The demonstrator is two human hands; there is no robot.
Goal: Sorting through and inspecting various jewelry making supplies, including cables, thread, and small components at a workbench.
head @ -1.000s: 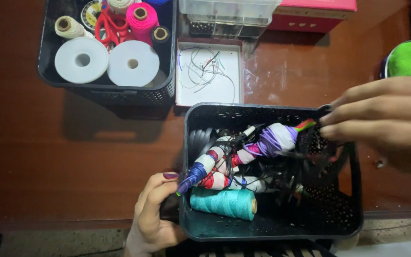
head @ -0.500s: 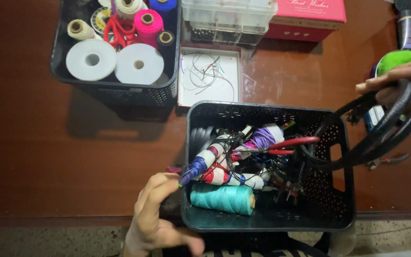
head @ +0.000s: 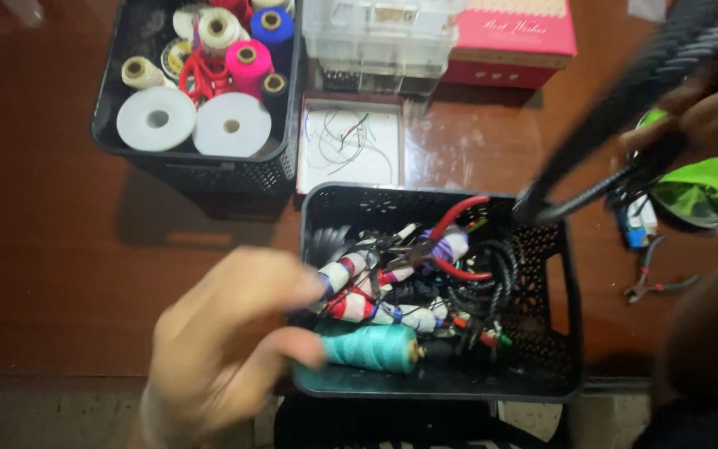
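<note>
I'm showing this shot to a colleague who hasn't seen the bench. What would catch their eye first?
Probably the black basket at centre, crammed with a teal thread spool, red-handled pliers and tangled cords. The right hand lifts a thick black cord at upper right; the blurred left hand hovers at the basket's near-left corner. A second basket of spools sits upper left.

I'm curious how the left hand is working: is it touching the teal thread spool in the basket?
Cannot tell. In the head view the blurred left hand overlaps the teal spool at its fingertips, but motion blur hides whether they actually meet.
</note>
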